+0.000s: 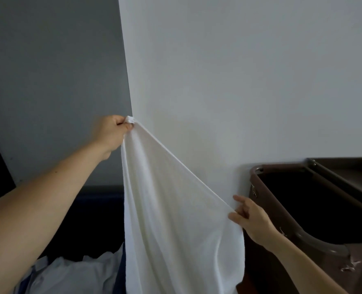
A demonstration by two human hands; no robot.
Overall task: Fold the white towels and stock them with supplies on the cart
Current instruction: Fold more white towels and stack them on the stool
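The left hand (112,132) and right hand (250,217) are pinching the white towel's (175,209) top edge, stretching it out; matching the corners is likely coming next.

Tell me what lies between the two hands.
The white towel: in the head view its upper edge slopes from the left hand, gripping a corner, down to the right hand, pinching it.

The bare left arm stretches up and forward, its left hand (112,132) fisted round a corner of the white terry towel (175,209). The right hand (252,219), held lower, pinches the towel's edge.
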